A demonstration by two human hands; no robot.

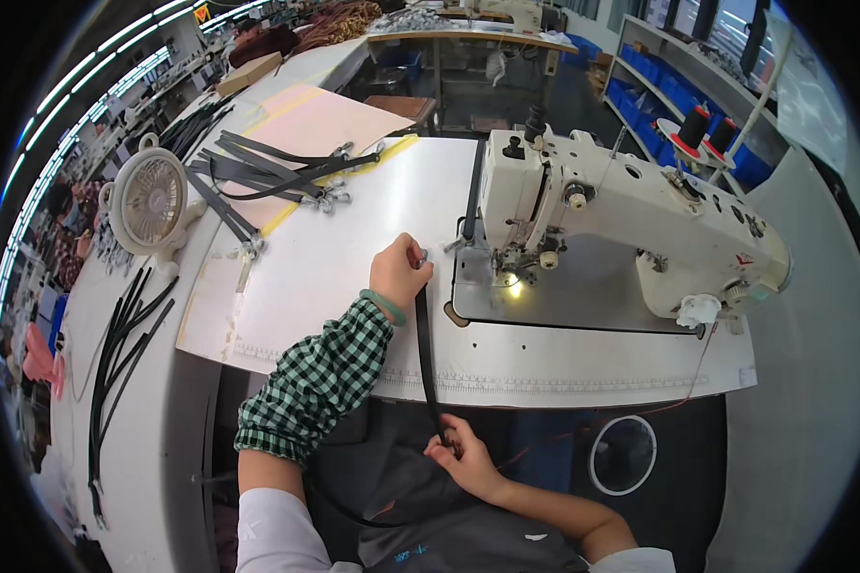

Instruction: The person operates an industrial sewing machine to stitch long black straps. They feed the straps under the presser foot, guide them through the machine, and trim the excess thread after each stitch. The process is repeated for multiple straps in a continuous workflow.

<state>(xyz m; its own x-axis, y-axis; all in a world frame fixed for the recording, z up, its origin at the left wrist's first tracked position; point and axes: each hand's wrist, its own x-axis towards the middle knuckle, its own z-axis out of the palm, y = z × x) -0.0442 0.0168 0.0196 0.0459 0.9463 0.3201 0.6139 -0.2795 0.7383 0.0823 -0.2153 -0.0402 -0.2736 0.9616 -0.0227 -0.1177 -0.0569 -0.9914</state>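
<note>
A black strap (423, 334) runs down between my two hands, over the table's front edge. My left hand (398, 273), its arm in a green-and-black checked sleeve, is closed on the upper end, where a small metal fitting shows at the fingertips. Lower down, above my lap, my right hand (462, 453) pinches the strap between thumb and fingers. Right of my left hand stands a white sewing machine (583, 181) with its lamp lit at the needle. Another black strap (473, 191) lies beside the machine head, with metal hardware near its lower end.
Several black straps with metal clips (277, 172) lie on pink sheets at the back left. A small white fan (153, 201) stands left of them. More dark straps (115, 372) lie on the left table. Red and black thread cones (693, 129) stand behind the machine.
</note>
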